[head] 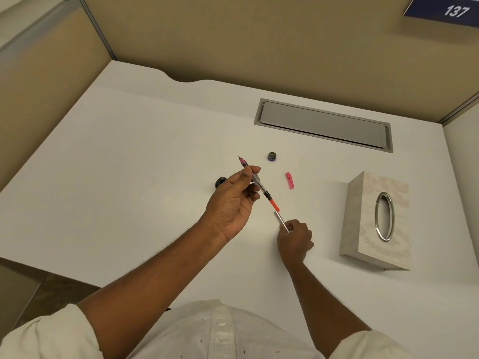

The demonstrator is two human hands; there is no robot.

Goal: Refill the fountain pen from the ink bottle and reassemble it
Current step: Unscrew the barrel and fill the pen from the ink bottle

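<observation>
My left hand (234,200) pinches the fountain pen's front section (256,181) above the white desk (129,177). Its pink grip and nib point up and to the left, and the converter with its orange end points down toward my right hand. My right hand (294,240) is closed around the clear pen barrel (281,221), whose open end sits just short of the orange converter tip, nearly in line with it. The dark ink bottle (220,182) stands on the desk, partly hidden behind my left hand. Its dark lid (272,156) lies apart farther back. The pink pen cap (290,180) lies to the right.
A pale tissue box (378,218) with an oval metal opening stands at the right. A grey cable hatch (324,125) is set into the desk at the back. Beige partition walls enclose the desk on the left, back and right.
</observation>
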